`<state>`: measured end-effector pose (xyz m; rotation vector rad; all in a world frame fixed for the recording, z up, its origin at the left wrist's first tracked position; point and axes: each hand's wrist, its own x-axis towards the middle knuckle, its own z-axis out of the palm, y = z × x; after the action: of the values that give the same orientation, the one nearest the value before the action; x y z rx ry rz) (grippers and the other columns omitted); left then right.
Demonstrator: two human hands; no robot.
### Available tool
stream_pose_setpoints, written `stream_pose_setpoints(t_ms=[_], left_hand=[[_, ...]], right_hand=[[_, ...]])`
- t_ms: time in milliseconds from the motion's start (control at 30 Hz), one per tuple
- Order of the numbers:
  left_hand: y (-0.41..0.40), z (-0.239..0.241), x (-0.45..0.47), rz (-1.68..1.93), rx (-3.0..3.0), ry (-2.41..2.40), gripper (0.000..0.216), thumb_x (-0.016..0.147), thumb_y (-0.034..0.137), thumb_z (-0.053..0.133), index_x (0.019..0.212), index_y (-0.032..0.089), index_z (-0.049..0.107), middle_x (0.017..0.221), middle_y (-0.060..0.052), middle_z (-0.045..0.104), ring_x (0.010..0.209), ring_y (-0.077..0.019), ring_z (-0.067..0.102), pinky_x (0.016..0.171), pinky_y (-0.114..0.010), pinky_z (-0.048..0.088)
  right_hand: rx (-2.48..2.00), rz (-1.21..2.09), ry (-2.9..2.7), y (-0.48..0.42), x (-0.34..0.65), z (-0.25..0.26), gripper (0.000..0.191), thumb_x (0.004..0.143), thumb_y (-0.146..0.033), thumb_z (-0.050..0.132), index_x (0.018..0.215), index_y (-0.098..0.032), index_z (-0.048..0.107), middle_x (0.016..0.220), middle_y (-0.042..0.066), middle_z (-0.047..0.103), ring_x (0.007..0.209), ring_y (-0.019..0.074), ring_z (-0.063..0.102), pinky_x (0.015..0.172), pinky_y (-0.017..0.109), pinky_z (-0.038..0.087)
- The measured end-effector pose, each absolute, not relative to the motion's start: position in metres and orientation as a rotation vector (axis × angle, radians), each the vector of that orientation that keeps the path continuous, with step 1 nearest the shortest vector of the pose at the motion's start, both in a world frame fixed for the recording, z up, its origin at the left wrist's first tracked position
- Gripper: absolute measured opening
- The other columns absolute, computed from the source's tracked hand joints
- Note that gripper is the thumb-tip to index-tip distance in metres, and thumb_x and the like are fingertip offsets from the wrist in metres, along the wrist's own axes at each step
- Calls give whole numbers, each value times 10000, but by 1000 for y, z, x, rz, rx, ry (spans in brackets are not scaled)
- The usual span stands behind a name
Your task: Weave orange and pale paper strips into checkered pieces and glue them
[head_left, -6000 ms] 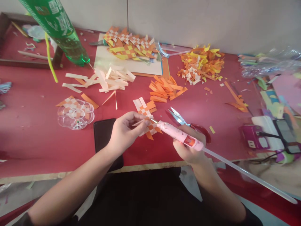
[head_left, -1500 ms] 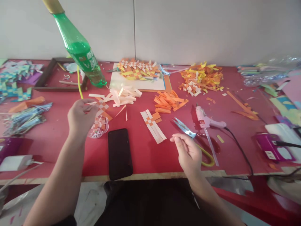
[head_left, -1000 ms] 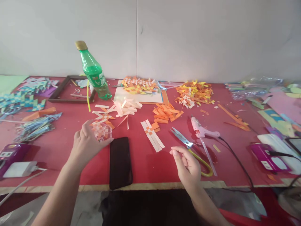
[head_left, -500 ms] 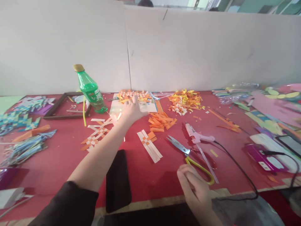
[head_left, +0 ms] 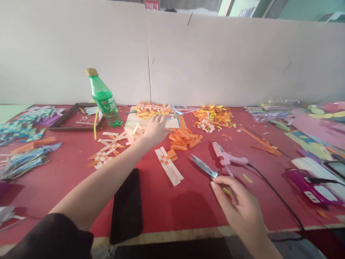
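Observation:
My left hand (head_left: 156, 130) reaches across the table, fingers stretched forward over the near edge of a white card (head_left: 172, 123). Just left of it lies a pile of cream paper strips (head_left: 134, 132); orange strips (head_left: 183, 138) lie on its right. My right hand (head_left: 239, 203) is over the handles of the scissors (head_left: 203, 166), thumb and forefinger tips together in a pinch. Whatever may be between them is too small to make out. A woven cross of white and orange strips (head_left: 169, 167) lies between my arms. Another woven piece (head_left: 105, 154) lies beside my left forearm.
A green bottle (head_left: 107, 108) stands by a brown frame (head_left: 72, 128). The pink glue gun (head_left: 229, 157) has a cord trailing right. A black phone (head_left: 126, 207) lies near the front edge. Yellow-orange scraps (head_left: 212, 117) are heaped along the white partition (head_left: 215, 61).
My right hand has risen and moved right, over the scissors' handles. My left hand has lowered slightly toward the strips, uncovering more of the cream pile. The view has shifted slightly.

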<state>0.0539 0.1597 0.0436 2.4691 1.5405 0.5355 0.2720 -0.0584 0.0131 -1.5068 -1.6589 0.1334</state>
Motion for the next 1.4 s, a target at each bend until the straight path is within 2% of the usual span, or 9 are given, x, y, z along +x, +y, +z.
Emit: stream_pose_setpoints(t_ms=[100, 233, 300, 533, 633, 767, 967, 1233, 1400], left_hand=[[128, 43, 51, 504, 2542, 1335, 335, 923, 145, 436, 1227, 188, 568, 1285, -117, 617, 1283, -268, 495, 1086, -398, 379], [92, 26, 38, 395, 2554, 1173, 428, 798, 6, 439, 1125, 199, 636, 1121, -99, 699, 1091, -259, 641, 923, -376, 511], [81, 15, 29, 395, 2534, 1147, 446, 789, 16, 433, 1150, 194, 625, 1131, -114, 701, 1075, -277, 658, 903, -399, 525], [60, 3, 5, 537, 2443, 930, 508, 773, 24, 413, 1221, 219, 551, 1203, -79, 690, 1120, -226, 648, 968, -362, 507], [55, 7, 0, 712, 2344, 728, 486, 813, 190, 579, 1290, 201, 486, 1298, -116, 634, 1184, -243, 618, 1013, -359, 487], [51, 8, 2, 918, 1973, 593, 750, 664, 406, 841, 1295, 197, 493, 1292, -150, 637, 1203, -313, 605, 1015, -391, 481], [49, 1, 10, 770, 1404, 965, 323, 852, 441, 680, 972, 144, 635, 790, -61, 733, 682, -154, 676, 693, -276, 526], [41, 5, 4, 522, 1225, 905, 249, 842, 387, 695, 863, 159, 598, 649, 10, 679, 571, -93, 618, 567, -191, 469], [38, 9, 3, 451, 1237, 917, 277, 810, 412, 721, 813, 159, 607, 608, 29, 611, 546, -103, 597, 522, -194, 460]], right_hand=[[-1489, 191, -1912, -37, 261, 16, 158, 896, -196, 541, 1000, -225, 656, 914, 54, 745, 807, 196, 723, 655, 273, 577], [-1445, 198, -2302, -3, 234, 13, 547, 789, 46, 403, 1177, -234, 668, 1155, 88, 700, 1040, 262, 667, 844, 414, 562], [-1403, 255, -2394, 10, 224, 11, 525, 793, 51, 421, 1118, -242, 712, 1177, 82, 694, 1059, 270, 650, 874, 429, 547], [-1252, 346, -2246, 17, 217, 17, 253, 887, -126, 551, 951, -254, 760, 1029, 34, 747, 899, 198, 698, 779, 328, 563], [-1295, 466, -1929, 20, 216, 34, 185, 907, -258, 560, 965, -242, 735, 948, 35, 765, 846, 191, 719, 723, 311, 565], [-1340, 775, -1566, 31, 212, 42, 217, 885, -390, 582, 879, -217, 713, 837, 39, 754, 789, 200, 716, 726, 321, 562], [-1297, 1080, -1228, 40, 206, 8, 312, 829, -485, 660, 991, -218, 659, 884, 55, 738, 779, 208, 691, 734, 354, 559], [-1164, 412, -1695, 31, 212, 7, 543, 879, -272, 597, 1395, -316, 432, 1457, 85, 458, 1367, 262, 424, 1087, 497, 424], [-1095, 285, -2058, 26, 212, 17, 82, 856, -194, 644, 910, -254, 658, 1093, 40, 672, 1181, 233, 565, 1018, 427, 480]])
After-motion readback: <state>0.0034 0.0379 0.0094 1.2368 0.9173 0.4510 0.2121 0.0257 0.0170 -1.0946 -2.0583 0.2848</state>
